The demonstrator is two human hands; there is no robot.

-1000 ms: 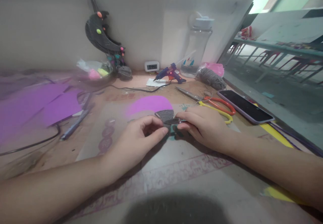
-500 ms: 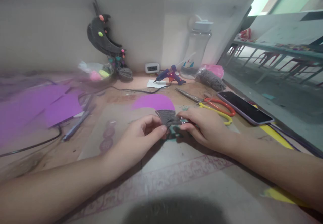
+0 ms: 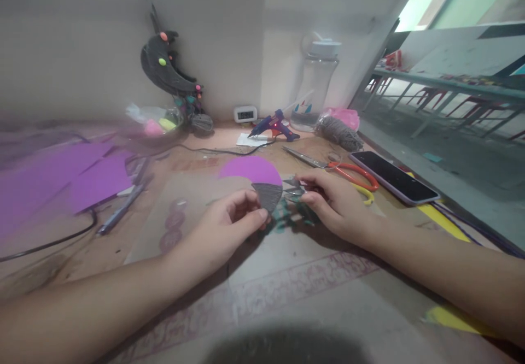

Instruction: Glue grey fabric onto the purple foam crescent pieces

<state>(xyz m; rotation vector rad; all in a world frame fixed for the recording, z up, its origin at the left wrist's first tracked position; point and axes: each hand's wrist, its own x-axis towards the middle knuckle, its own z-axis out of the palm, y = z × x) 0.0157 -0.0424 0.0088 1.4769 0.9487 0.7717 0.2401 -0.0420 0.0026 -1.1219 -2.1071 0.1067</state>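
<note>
My left hand (image 3: 232, 219) pinches a grey wedge (image 3: 267, 195) covered in fine lines like yarn, between thumb and fingers. Right behind the wedge is a bright purple round piece (image 3: 252, 168); I cannot tell whether the two are joined. My right hand (image 3: 334, 203) is closed on small metal snips (image 3: 294, 187), whose pointed blades are spread apart just right of the wedge. Fingers hide the rest of that tool. Beyond this hand lie orange-handled scissors (image 3: 355, 174) and a yellow curved handle (image 3: 365, 193).
A blue glue gun (image 3: 274, 124) with a lit red light rests on white paper at the back, its cord running left. Near it stand a small clock (image 3: 245, 114) and a clear bottle (image 3: 315, 85). Grey yarn (image 3: 338, 131) and a phone (image 3: 394, 177) lie right; purple sheets (image 3: 100, 175) left.
The snips have moved right, off the grey wedge, and their blades have spread. More of the wedge shows now. My left hand keeps its pinch, and the view has shifted slightly.
</note>
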